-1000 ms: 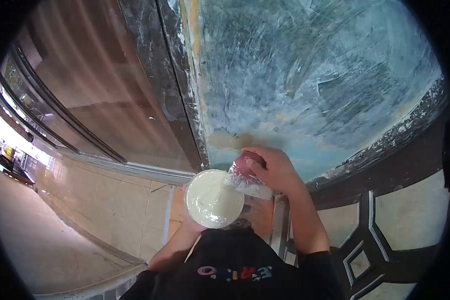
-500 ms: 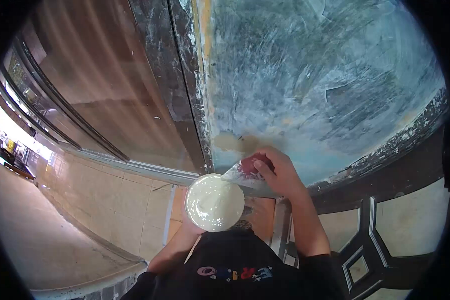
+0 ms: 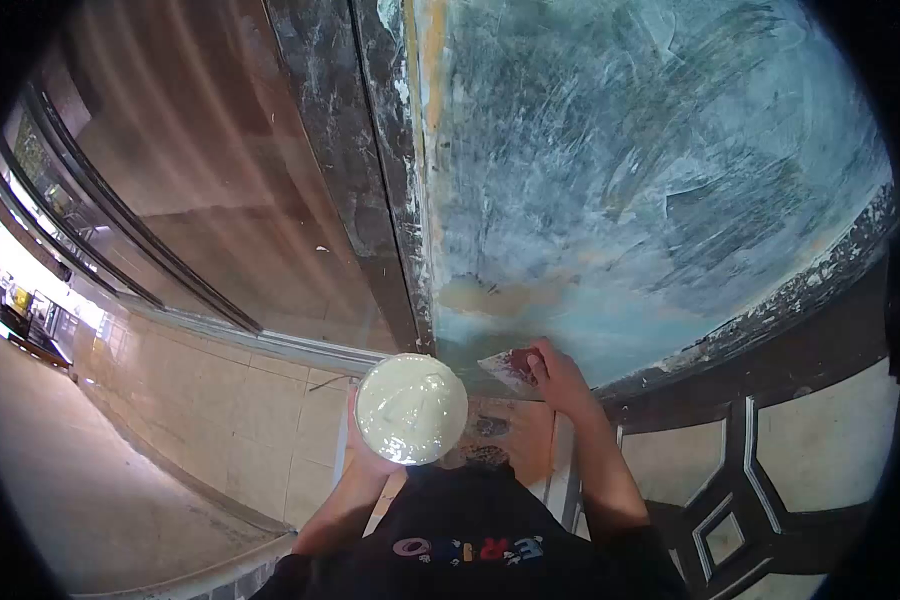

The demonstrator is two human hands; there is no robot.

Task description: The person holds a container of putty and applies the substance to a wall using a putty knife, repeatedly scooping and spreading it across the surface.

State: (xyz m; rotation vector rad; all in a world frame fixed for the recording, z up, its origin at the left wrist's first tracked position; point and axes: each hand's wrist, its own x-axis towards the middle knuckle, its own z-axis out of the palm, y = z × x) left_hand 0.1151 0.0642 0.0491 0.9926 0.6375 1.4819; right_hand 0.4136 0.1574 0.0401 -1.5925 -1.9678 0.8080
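My left hand (image 3: 370, 458) is wrapped round a round tub (image 3: 358, 425) from beneath and the side. Pale, glossy filler paste (image 3: 411, 405) fills it, with a mark pressed into its surface. My right hand (image 3: 562, 380) grips a putty knife (image 3: 510, 370) with a reddish handle; whitish paste smears its blade. The blade points left, apart from the tub, close to the lower edge of the blotchy blue-grey wall panel (image 3: 610, 200). Most of the left hand's fingers are hidden behind the tub.
Left of the panel runs a dark, paint-spattered frame (image 3: 355, 150), then brown glass doors (image 3: 230, 180). Tiled floor (image 3: 240, 400) lies lower left. A dark board with pale inlaid panels (image 3: 800, 450) stands at lower right. Below is an orange-brown surface (image 3: 530, 435).
The putty knife has left the rim of the tub and moved right and slightly down with my right hand. My left hand and the tub have shifted a little left.
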